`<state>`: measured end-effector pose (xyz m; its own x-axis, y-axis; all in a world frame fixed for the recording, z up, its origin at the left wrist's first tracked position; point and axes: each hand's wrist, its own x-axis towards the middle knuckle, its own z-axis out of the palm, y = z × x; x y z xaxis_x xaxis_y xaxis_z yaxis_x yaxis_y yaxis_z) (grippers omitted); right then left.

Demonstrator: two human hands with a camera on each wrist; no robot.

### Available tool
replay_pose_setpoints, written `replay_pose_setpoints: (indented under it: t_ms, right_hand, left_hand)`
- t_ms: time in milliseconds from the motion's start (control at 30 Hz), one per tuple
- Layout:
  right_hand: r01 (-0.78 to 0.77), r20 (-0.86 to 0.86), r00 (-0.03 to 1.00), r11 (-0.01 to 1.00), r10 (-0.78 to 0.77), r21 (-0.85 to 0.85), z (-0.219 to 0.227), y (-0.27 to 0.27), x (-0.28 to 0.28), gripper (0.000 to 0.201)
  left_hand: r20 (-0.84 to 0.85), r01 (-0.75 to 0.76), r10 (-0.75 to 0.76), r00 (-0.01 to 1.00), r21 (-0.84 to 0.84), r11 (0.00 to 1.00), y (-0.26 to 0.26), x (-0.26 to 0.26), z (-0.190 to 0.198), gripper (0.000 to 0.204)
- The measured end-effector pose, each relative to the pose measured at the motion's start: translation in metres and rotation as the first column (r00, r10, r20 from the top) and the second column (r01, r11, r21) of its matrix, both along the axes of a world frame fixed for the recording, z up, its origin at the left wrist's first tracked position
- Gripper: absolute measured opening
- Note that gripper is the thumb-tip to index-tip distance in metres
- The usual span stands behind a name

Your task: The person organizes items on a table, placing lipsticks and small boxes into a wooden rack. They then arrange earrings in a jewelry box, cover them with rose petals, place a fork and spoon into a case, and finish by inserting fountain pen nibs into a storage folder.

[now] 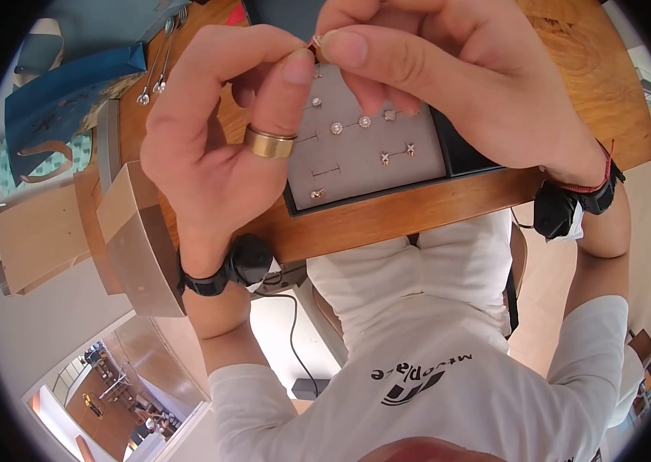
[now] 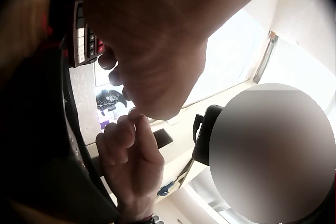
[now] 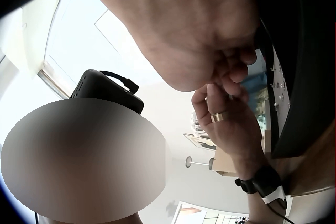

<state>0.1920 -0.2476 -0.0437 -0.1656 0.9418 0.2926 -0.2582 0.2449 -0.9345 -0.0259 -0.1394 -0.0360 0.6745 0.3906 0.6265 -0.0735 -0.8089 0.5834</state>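
Observation:
In the head view a tiny, shiny rose-gold earring (image 1: 315,41) is held up between both hands, mostly covered by fingertips. My left hand (image 1: 206,135), wearing a wide gold ring (image 1: 270,143) on its thumb, pinches it from the left between thumb and forefinger. From the other side, my right hand (image 1: 468,85) pinches it with thumb and forefinger. Below them lies a black jewellery box with a grey padded insert (image 1: 387,179). Several stud earrings sit in it, among them a sparkling round stud (image 1: 365,122), a cross-shaped stud (image 1: 410,149) and a bow-like piece (image 1: 318,194).
The box lies at the near edge of a wooden table (image 1: 433,208). A dark compartment (image 1: 468,150) adjoins the insert on the right. Off to the left are a blue paper bag (image 1: 71,100), long-handled cutlery (image 1: 162,65) and an open cardboard box (image 1: 145,246) beside the table edge.

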Motion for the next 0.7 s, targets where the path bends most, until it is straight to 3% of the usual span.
replay_pose_setpoints:
  t_ms: [133,200,333,533,700]
  right_hand:
    - [-0.035,-0.028,0.999,0.999,0.036,0.033,0.000,0.000,0.001,0.013]
    - [0.100,0.177,0.979,0.995,-0.100,0.011,0.011,-0.007,-0.003,0.012]
    - [-0.001,0.043,0.999,0.999,0.002,-0.032,0.001,0.000,0.004,0.012]
    - [0.015,0.138,0.990,1.000,-0.013,-0.013,0.007,-0.003,0.006,0.010]
    - [0.117,0.220,0.968,0.993,-0.120,0.027,0.014,-0.006,0.004,0.009]
  left_hand:
    - [-0.029,0.032,-0.029,0.999,0.093,0.995,0.003,0.001,-0.003,0.015]
    - [-0.035,0.028,-0.024,0.999,0.105,0.994,0.002,0.001,-0.003,0.016]
    - [-0.083,0.040,-0.030,0.996,0.123,0.992,0.001,0.001,-0.002,0.019]
    - [-0.110,0.060,-0.051,0.993,0.083,0.995,-0.002,0.002,0.001,0.020]
    - [-0.126,0.037,-0.027,0.992,0.082,0.996,-0.001,0.001,0.000,0.018]
